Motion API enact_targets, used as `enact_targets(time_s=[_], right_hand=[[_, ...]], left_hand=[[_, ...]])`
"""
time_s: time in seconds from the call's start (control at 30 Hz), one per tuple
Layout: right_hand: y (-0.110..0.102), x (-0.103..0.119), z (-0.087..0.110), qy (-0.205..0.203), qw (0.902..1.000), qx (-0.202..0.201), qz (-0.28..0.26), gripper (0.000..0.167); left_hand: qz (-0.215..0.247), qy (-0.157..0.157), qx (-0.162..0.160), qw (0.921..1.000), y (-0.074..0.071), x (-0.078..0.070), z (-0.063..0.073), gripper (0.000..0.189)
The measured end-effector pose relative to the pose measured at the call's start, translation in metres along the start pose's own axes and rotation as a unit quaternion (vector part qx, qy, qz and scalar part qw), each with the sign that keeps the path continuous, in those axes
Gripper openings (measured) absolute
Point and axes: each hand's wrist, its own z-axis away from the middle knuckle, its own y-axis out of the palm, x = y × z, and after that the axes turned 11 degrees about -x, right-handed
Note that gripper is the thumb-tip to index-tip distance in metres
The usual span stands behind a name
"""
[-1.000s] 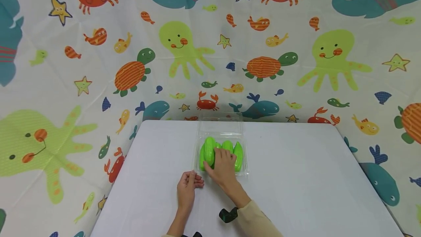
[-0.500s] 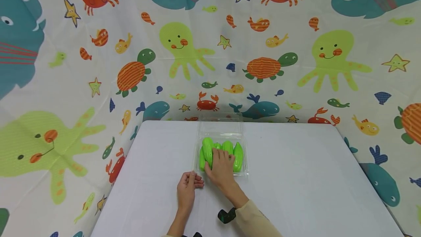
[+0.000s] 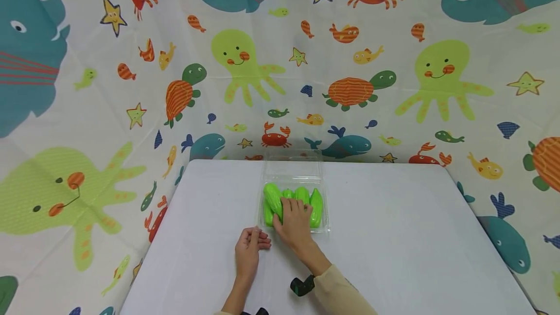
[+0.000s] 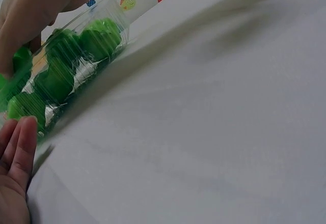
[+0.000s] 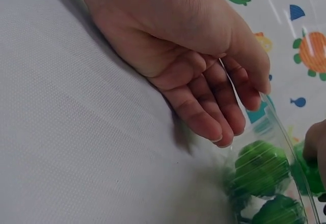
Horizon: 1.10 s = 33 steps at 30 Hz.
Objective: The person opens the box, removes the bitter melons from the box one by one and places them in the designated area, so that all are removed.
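In the head view, a clear plastic clamshell box [image 3: 293, 230] stands open at the back middle of the table. Several glossy green toy vegetables lie in it, among them a pointed one [image 3: 316, 208] at the right. My right hand [image 3: 295, 225] reaches over the front rim and holds the lower end of a long green cucumber [image 3: 272, 195] between thumb and fingers. This cucumber leans left on top of another green piece [image 3: 267, 215]. At the box's front left corner, my left hand [image 3: 248, 252] pinches the rim, thumb on top, as the right wrist view shows.
The box's lid [image 3: 293, 165] stands raised at the back, by a curtain [image 3: 393, 28] printed with sea animals. White cloth covers the table [image 3: 385, 237]. A black wrist device [image 3: 302, 286] sits on my right wrist, below the sleeve [image 3: 341, 290].
The top of the long cucumber has tipped to the left, from nearly upright to slanted. My right hand has shifted only slightly; my left hand stays at the corner.
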Motion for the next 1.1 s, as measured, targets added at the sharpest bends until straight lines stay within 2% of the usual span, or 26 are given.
enact_targets(time_s=[0.2,0.33,0.73,0.9,1.1], right_hand=[[-0.002,-0.002,0.001,-0.008,0.9995,-0.027,-0.013,0.043],[-0.003,-0.004,0.001,-0.002,0.9992,-0.032,-0.025,0.044],[-0.011,-0.022,-0.008,0.012,0.9896,-0.084,-0.116,0.045],[-0.019,-0.031,-0.012,0.017,0.9879,-0.096,-0.12,0.043],[-0.03,-0.044,-0.017,0.031,0.9901,-0.087,-0.106,0.042]], left_hand=[[0.0,-0.006,-0.002,1.0,0.0,0.002,0.001,0.033],[-0.001,-0.017,0.0,0.9998,-0.001,0.001,0.002,0.033],[-0.003,-0.006,0.001,1.0,-0.001,0.005,0.005,0.034],[0.004,-0.002,0.001,1.0,0.0,0.005,0.005,0.034],[-0.002,-0.006,0.0,1.0,0.0,0.003,0.005,0.035]])
